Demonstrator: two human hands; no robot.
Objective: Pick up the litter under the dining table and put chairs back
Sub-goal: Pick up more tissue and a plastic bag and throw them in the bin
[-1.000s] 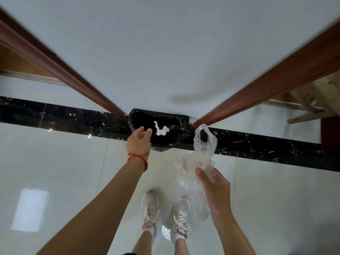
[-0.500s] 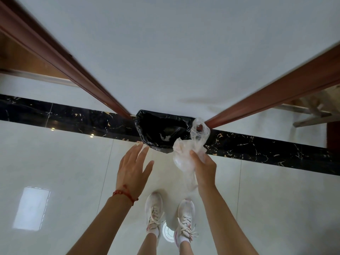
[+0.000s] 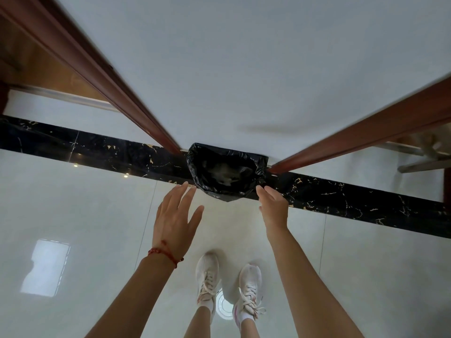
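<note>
A bin lined with a black bag [image 3: 261,167] stands on the floor against a white wall, straight ahead of me. Inside it lies a crumpled clear plastic bag [image 3: 225,173], dim against the black liner. My left hand [image 3: 177,215] hovers just left of the bin with its fingers spread and straight, holding nothing. My right hand [image 3: 273,206] is at the bin's right front edge, fingers loosely bent, with nothing in it. No chair or dining table shows fully in view.
Brown wooden door frames [image 3: 117,76] run along both sides of the white wall [image 3: 244,69]. A black marble strip [image 3: 97,150] crosses the pale glossy tile floor. My white sneakers [image 3: 207,281] stand below. Wooden furniture legs [image 3: 424,157] show at the far right.
The clear plastic bag left my right hand and now lies in the bin. My left hand drew back from the rim and spread open. The white scrap in the bin is covered.
</note>
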